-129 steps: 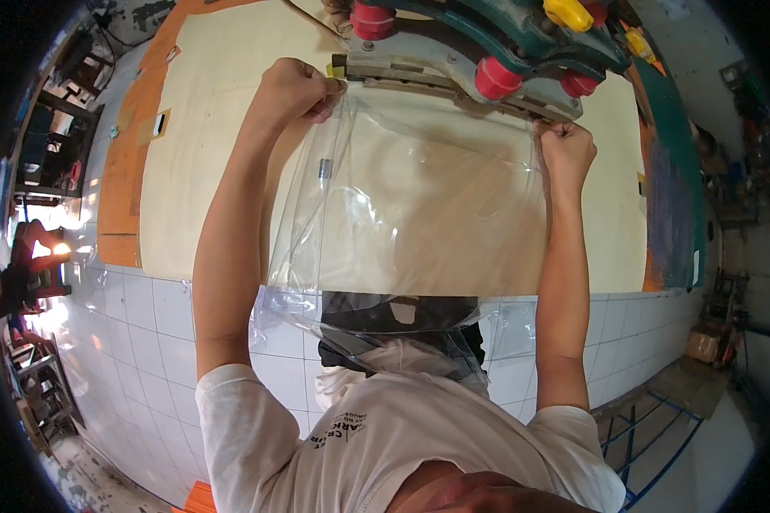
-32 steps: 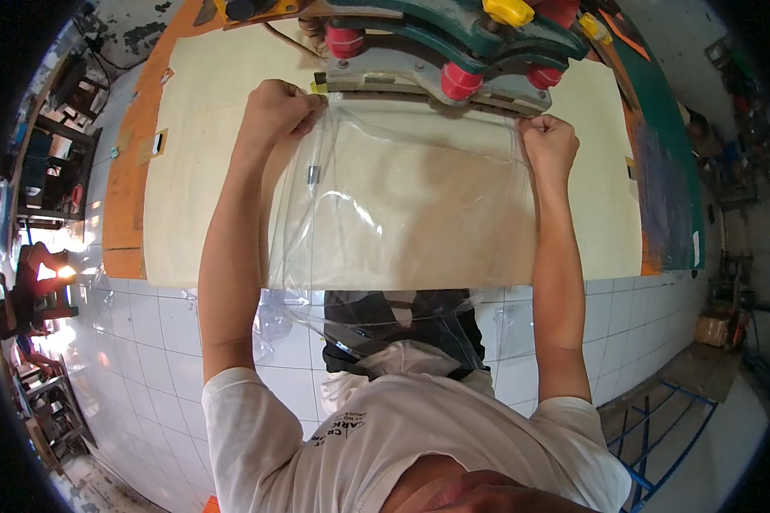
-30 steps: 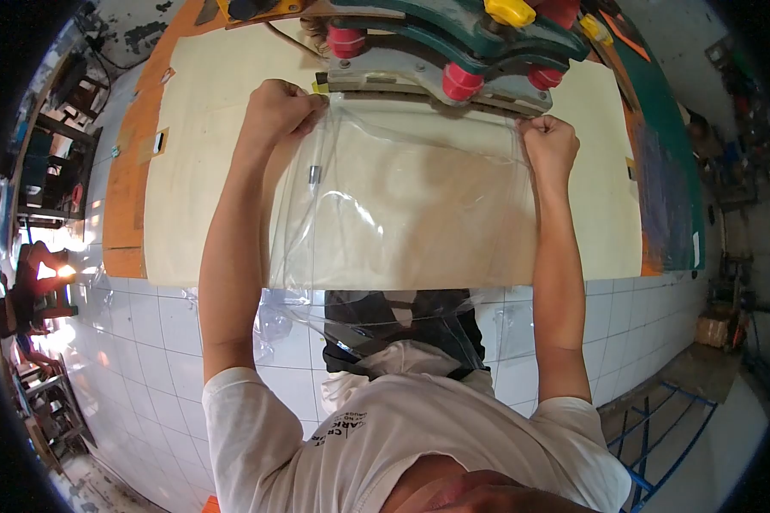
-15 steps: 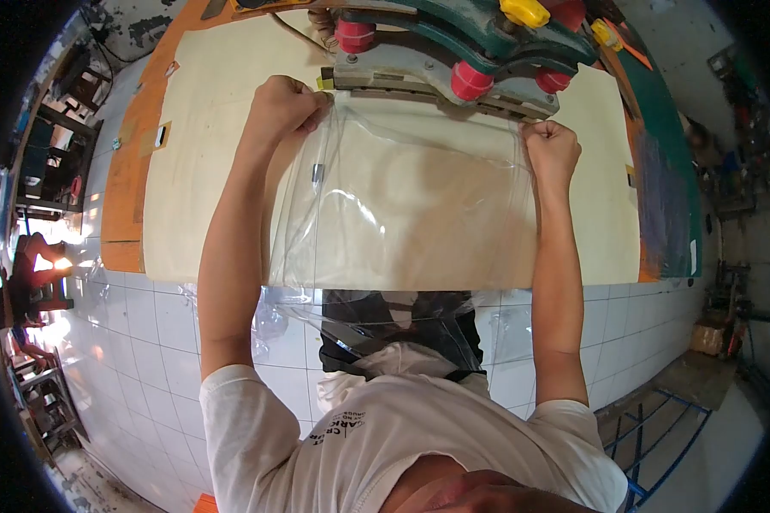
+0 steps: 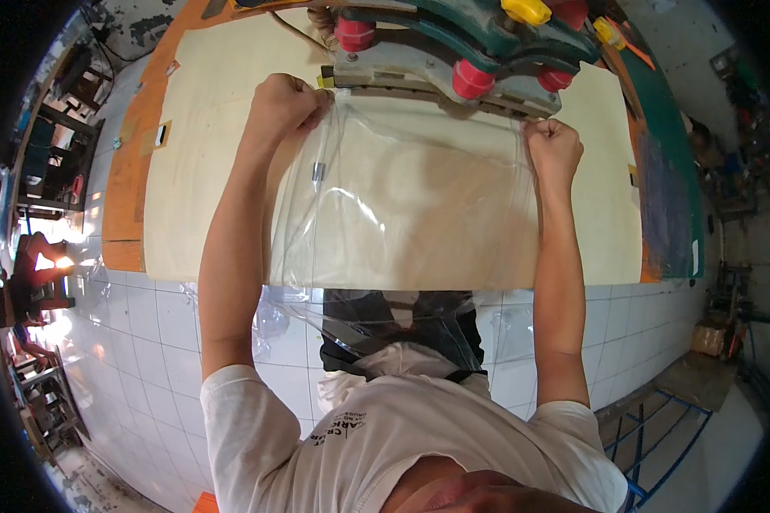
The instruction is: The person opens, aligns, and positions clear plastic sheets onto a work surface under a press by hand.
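Observation:
A clear plastic sheet [image 5: 402, 201] stretches between my hands over the cream-coloured table cover and hangs past the front edge. My left hand [image 5: 291, 104] pinches its far left corner, fingers curled in. At the far right corner my right hand [image 5: 553, 147] grips it in the same way, knuckles up. The sheet's far edge lies along the metal bar [image 5: 445, 91] of a green press machine [image 5: 402, 38]; whether it reaches under the bar cannot be made out. A small metallic zip slider [image 5: 318, 172] shows on the sheet's left side.
Red knobs [image 5: 472, 79] and a yellow knob [image 5: 525, 10] stick out from the press. The cream cover [image 5: 197, 171] lies on a wooden table [image 5: 121, 222]. A blue metal rack [image 5: 659, 436] stands at the lower right on the tiled floor.
Both hands keep their grip in nearly the same place. The sheet and the press show no clear movement; the view has shifted very slightly.

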